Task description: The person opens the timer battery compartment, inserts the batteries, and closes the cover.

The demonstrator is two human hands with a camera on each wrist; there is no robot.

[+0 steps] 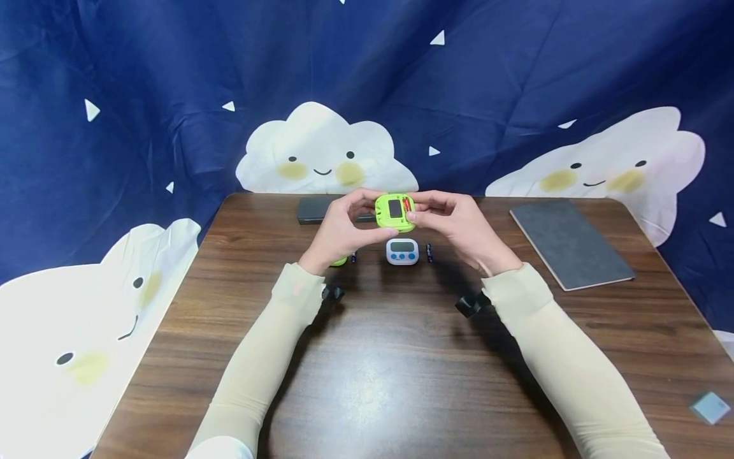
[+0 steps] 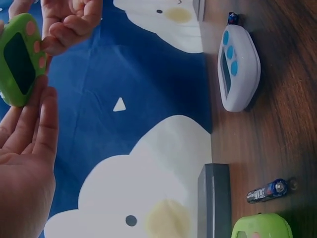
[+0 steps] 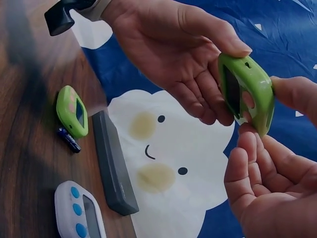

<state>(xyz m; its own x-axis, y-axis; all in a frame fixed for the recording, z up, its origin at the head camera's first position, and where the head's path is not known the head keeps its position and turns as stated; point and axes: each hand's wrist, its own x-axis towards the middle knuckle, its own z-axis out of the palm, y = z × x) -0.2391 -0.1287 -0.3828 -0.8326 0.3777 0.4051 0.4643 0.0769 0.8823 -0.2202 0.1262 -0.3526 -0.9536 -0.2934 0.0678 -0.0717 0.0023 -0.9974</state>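
Observation:
Both hands hold a bright green digital timer [image 1: 387, 220] raised above the table, its back facing the head camera. A red battery [image 1: 407, 204] sits at the right of its back, beside a dark rectangle. My left hand [image 1: 355, 223] grips the timer's left side, thumb along the lower edge. My right hand [image 1: 455, 220] grips the right side, its thumb at the battery's lower end. The timer's screen and pink buttons show in the left wrist view. Below stands a white timer [image 1: 402, 252] with blue buttons, a dark blue battery [image 1: 429, 253] to its right.
A second green timer [image 3: 72, 111] and another dark blue battery [image 2: 267, 191] lie to the left, partly behind my left hand. A dark grey case [image 3: 113, 163] lies at the table's back edge. On the right are a grey notebook [image 1: 573, 245] and a pale blue block [image 1: 711, 408].

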